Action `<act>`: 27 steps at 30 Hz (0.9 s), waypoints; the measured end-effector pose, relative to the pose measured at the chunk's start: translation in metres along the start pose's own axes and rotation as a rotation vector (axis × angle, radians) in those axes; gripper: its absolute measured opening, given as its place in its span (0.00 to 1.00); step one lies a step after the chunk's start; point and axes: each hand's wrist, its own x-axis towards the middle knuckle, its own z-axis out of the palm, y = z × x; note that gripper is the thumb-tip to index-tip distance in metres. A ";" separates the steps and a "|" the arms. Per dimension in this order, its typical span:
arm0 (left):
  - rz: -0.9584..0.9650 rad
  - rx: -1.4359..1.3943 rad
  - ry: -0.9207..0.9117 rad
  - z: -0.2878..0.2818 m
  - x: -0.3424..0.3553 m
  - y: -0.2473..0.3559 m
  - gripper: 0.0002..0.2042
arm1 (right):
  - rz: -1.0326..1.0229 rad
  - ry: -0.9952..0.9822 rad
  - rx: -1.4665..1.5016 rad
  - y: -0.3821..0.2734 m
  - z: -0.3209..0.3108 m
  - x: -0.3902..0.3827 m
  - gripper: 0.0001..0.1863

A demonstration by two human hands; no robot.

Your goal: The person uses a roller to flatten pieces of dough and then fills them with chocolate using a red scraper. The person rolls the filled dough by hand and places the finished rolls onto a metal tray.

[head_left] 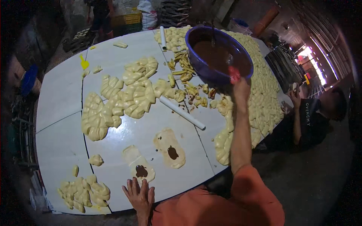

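My left hand is open at the table's near edge, fingers spread. Its fingertips touch or nearly touch the lower end of a flat dough strip that carries a dark brown puddle of filling. Beside it lies a second rolled-out dough strip with its own brown puddle. My right arm stretches forward to a blue basin holding brown liquid filling. There my right hand is closed on a red utensil at the basin's near rim; its exact kind is unclear.
Pale dough pieces lie in piles across the white table, many right of the basin. Two white rolling pins rest there, one mid-table, one farther back. Yellowish scraps lie by the basin. A person is at right.
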 end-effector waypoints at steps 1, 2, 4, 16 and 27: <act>-0.018 0.012 0.011 -0.001 -0.002 -0.003 0.23 | -0.011 -0.061 -0.062 -0.044 0.003 -0.013 0.19; -0.022 0.009 0.017 -0.002 -0.002 -0.004 0.23 | -0.174 -0.062 0.062 -0.057 0.011 -0.012 0.17; -0.011 0.003 0.019 -0.001 0.000 -0.005 0.24 | -0.203 -0.124 -0.001 -0.092 -0.006 0.001 0.16; -0.059 -0.066 0.016 -0.010 0.004 0.006 0.22 | -0.853 -0.124 -0.544 -0.018 -0.117 -0.006 0.12; -0.021 0.015 0.015 -0.001 0.000 -0.001 0.23 | -1.490 -0.291 -0.613 -0.107 -0.063 0.053 0.05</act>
